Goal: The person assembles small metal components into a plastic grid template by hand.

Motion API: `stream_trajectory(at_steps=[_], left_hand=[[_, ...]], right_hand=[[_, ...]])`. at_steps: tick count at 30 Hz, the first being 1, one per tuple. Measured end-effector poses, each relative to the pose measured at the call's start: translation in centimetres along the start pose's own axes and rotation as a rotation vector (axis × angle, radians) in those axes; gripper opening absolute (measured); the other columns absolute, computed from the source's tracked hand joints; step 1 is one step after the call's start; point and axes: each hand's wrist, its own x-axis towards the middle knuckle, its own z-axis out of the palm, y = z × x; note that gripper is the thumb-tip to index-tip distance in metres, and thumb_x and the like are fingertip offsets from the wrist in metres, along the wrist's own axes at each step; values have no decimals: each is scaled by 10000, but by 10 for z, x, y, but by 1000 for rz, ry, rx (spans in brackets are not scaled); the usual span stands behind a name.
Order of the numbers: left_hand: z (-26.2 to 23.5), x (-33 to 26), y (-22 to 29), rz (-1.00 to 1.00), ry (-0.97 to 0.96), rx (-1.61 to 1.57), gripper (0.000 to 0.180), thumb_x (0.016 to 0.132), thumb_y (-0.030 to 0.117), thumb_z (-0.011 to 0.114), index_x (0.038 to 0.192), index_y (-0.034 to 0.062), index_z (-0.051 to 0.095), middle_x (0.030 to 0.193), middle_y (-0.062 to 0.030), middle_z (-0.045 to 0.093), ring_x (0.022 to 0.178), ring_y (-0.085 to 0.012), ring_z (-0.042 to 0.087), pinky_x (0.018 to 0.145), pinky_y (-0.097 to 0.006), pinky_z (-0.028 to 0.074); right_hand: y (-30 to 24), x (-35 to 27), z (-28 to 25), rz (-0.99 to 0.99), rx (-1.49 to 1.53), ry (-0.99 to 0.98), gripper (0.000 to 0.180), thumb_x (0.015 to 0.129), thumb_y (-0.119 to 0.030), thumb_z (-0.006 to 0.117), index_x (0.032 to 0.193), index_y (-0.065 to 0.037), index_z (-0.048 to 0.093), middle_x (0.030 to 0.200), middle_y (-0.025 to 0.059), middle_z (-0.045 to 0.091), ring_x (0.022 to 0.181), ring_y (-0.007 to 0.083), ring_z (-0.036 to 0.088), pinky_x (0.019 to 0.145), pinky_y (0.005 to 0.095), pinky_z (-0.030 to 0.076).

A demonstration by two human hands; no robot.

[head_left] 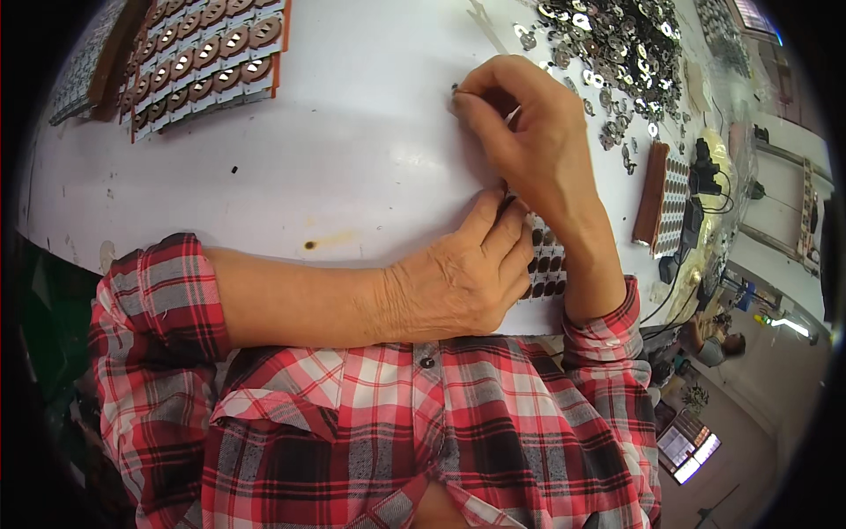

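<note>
My left hand (463, 278) reaches across from the left, fingers bent together at the edge of a panel with rows of dark round pieces (548, 269). A small dark piece shows at its fingertips, too hidden to name. Above it, my right hand (539, 137) is raised over the white table, thumb and forefinger pinched. A tiny dark bit shows at that pinch, too small to make out. The right forearm crosses in front of part of the panel. To the right of the right hand lies a heap of small shiny metal parts (621, 53).
Stacked panels with brown round pieces (207, 57) stand at the far left of the white table (352, 150). Another upright stack of panels (665, 198) is at the right, beside black plugs and cables (705, 176). Another person (714, 344) is in the right background.
</note>
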Motion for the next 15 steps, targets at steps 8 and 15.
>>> stream_trajectory(at_steps=[8,15], left_hand=[[-2,1,-3,9,-9,38,446,770,306,674,957,-97,706,1162,-325,685,1237,-483,619,1084,-643,453],[-2,2,-1,-12,-40,-14,490,726,288,736,992,-122,704,1190,-324,657,1270,-471,596,1091,-626,464]], right_hand=[[2,-65,-43,501,524,83,127,982,-67,753,1048,32,711,872,51,724,737,86,690,570,209,531],[13,-95,-45,552,671,125,126,988,-5,717,1100,54,723,832,61,723,650,78,674,521,201,546]])
